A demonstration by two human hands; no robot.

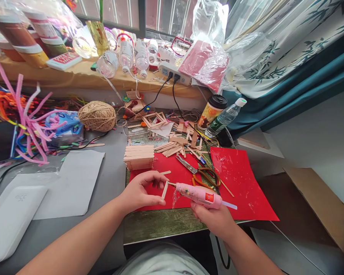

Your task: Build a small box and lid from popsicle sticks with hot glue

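Observation:
Between the thumb and fingers of my left hand (pixel 145 191) is a short wooden craft stick piece (pixel 164 190), held upright at a slant. My right hand (pixel 212 217) is wrapped round a pink hot glue gun (pixel 199 194), whose nozzle points left at the upper end of the stick, touching it or very close. A translucent glue stick (pixel 229 205) pokes out of the gun's back. Thin glue strands hang below the nozzle. Beyond my left hand stands a small box of craft sticks (pixel 138 157). Red paper (pixel 157 201) lies under both hands.
Scissors (pixel 189 165) and orange-handled pliers (pixel 202 182) lie just beyond the glue gun. Loose craft sticks (pixel 170 148) are piled behind them. A water bottle (pixel 225 118) and a lidded cup (pixel 211 111) stand at back right. A twine ball (pixel 97 116) sits at left; black cables cross the table.

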